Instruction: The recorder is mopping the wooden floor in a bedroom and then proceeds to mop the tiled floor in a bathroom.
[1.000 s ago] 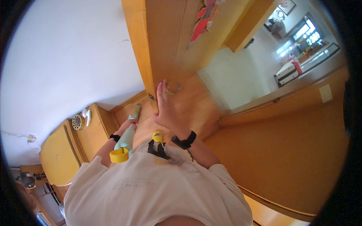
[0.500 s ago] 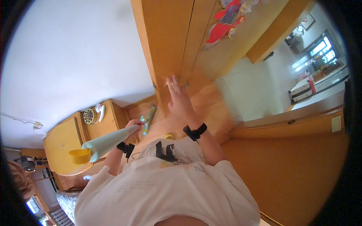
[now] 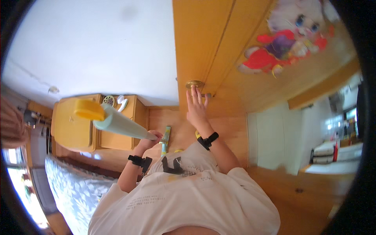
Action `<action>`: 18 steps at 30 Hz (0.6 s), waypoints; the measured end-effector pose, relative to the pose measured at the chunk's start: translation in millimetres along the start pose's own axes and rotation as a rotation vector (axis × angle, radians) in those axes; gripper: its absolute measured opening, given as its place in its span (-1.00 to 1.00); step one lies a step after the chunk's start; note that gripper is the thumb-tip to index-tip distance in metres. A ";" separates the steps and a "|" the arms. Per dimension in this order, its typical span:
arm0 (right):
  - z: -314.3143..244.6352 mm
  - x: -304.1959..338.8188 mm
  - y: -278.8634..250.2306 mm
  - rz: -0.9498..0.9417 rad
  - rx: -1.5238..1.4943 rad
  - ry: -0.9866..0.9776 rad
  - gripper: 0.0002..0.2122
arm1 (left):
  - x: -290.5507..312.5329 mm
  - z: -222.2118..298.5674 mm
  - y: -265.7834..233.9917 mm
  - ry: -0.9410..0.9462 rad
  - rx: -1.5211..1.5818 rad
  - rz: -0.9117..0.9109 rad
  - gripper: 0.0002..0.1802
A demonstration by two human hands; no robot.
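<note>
My left hand (image 3: 150, 143) is closed round the pale green pole of what looks like a flat-headed mop (image 3: 125, 124). The pole's thick upper end, tipped in yellow, slants up to the left. Its narrow green and yellow head (image 3: 167, 134) rests on the floor beyond the hand. My right hand (image 3: 197, 113) reaches forward with its fingers stretched out, at a round brass door knob (image 3: 194, 84) on a wooden door (image 3: 203, 43). The fingertips overlap the knob's lower edge; whether they press on it I cannot tell. Black straps sit on both wrists.
Left stands a wooden cabinet (image 3: 74, 125) with a white telephone handset (image 3: 122, 102) on top. A bed with a patterned cover (image 3: 74, 192) lies at lower left. The door carries a cartoon sticker (image 3: 282, 47). Beyond it on the right is a pale tiled floor (image 3: 272, 137).
My view has turned to the right-hand side's door, which looks closer. My right fingers have come up to the knob. My left hand keeps its hold on the mop, its upper end now higher in view.
</note>
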State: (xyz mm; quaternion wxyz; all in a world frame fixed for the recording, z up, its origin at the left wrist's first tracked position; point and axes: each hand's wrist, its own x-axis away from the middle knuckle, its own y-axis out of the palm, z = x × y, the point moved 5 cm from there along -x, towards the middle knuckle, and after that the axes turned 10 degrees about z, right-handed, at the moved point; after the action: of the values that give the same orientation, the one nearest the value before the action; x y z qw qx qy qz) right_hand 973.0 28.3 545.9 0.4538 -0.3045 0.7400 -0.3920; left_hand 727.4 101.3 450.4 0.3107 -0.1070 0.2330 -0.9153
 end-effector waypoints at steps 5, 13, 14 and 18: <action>14.0 -21.1 8.0 -0.028 -0.076 -0.250 -0.42 | 7.1 -12.3 23.6 -0.114 -0.131 0.142 -0.88; 47.8 -25.4 11.0 -0.282 -0.349 -0.563 -0.45 | -2.0 -8.9 97.3 -0.334 -0.305 0.434 -0.80; 53.6 -28.9 -5.1 -0.137 -0.547 -0.626 -0.46 | -10.7 9.5 102.1 -0.453 -0.291 0.366 -0.77; 94.8 -35.9 -38.6 -0.612 -1.266 -0.103 -0.56 | -22.6 32.6 146.6 -0.471 -0.376 0.475 -0.83</action>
State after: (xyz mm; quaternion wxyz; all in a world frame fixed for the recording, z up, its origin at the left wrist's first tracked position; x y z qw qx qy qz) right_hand 1077.5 8.8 567.9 0.0932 -0.7228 0.6844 0.0188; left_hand 832.2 1.2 405.3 0.5343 -0.3126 0.3371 -0.7094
